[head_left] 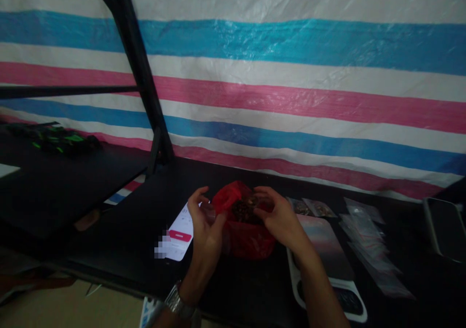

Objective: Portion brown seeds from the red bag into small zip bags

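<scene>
A red plastic bag [251, 244] sits on the black table with its mouth open, holding many small dark brown pieces [243, 211]. On the bag's left side, my left hand [207, 223] is curled around what looks like a small clear plastic bag [208, 212]; a metal-band watch is on that wrist. My right hand [279, 216] reaches in from the right, its thumb and fingers closed together over the brown pieces at the bag's mouth. What exactly lies between those fingertips is partly hidden.
A kitchen scale [327, 250] lies under my right forearm. Behind it are small filled zip bags [318, 208]; clear zip bags [374, 245] fan out rightward. A lit phone [180, 233] is left, a dark device [446, 228] far right. A black post [136, 65] stands at left.
</scene>
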`<move>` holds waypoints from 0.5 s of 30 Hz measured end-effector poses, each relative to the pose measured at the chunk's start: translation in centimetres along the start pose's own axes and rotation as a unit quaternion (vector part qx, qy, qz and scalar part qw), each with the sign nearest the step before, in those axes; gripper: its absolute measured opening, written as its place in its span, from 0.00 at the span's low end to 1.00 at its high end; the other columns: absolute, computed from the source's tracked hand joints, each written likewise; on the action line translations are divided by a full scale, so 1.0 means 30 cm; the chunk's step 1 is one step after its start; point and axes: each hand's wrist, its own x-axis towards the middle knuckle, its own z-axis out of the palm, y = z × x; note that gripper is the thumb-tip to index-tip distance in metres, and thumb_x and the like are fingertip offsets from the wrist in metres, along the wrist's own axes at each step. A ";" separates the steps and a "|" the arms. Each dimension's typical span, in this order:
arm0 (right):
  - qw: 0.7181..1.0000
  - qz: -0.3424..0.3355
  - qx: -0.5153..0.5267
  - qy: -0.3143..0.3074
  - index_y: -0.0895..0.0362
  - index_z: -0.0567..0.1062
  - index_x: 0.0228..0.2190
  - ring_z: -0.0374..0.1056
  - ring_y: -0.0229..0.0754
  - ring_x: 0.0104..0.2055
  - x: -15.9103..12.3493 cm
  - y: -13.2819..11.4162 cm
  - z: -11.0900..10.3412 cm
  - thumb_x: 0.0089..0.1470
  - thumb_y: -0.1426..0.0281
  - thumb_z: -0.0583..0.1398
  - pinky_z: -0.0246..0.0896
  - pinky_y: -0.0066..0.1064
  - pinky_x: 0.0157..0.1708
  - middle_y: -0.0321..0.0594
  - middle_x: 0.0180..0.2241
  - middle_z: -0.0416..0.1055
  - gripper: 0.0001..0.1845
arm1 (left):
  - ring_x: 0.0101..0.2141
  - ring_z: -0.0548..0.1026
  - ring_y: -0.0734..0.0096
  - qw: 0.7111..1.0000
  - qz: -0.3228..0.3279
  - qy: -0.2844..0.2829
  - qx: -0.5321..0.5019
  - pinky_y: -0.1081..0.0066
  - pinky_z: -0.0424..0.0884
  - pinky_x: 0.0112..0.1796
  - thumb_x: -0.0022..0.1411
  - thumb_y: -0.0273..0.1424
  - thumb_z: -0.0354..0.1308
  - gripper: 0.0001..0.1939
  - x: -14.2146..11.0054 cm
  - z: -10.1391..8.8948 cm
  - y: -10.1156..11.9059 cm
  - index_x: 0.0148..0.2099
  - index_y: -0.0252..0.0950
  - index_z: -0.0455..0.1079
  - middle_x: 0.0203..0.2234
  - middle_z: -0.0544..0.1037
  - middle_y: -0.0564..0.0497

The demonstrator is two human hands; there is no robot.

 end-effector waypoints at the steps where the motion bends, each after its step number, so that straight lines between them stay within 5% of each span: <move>1: 1.000 -0.002 0.003 0.001 0.53 0.77 0.50 0.78 0.43 0.50 -0.003 -0.002 -0.007 0.49 0.85 0.64 0.70 0.38 0.56 0.38 0.45 0.81 0.28 | 0.40 0.67 0.68 0.999 0.036 -0.003 0.036 0.67 0.67 0.41 0.52 0.27 0.63 0.34 0.002 -0.010 -0.005 0.62 0.44 0.62 0.44 0.63 0.53; 9: 0.996 -0.018 0.078 -0.048 0.52 0.76 0.51 0.77 0.41 0.47 -0.053 -0.089 -0.026 0.49 0.80 0.65 0.73 0.34 0.51 0.37 0.46 0.80 0.27 | 0.46 0.68 0.59 0.936 0.296 -0.031 0.189 0.57 0.70 0.47 0.53 0.20 0.62 0.41 -0.022 -0.024 -0.017 0.66 0.43 0.55 0.50 0.60 0.47; 15: 0.991 -0.046 0.100 -0.071 0.49 0.76 0.52 0.77 0.40 0.49 -0.102 -0.159 -0.059 0.49 0.79 0.65 0.73 0.32 0.51 0.35 0.50 0.79 0.28 | 0.50 0.71 0.58 0.922 0.343 -0.074 0.161 0.52 0.76 0.49 0.62 0.20 0.61 0.33 -0.048 0.012 -0.009 0.65 0.45 0.56 0.52 0.63 0.45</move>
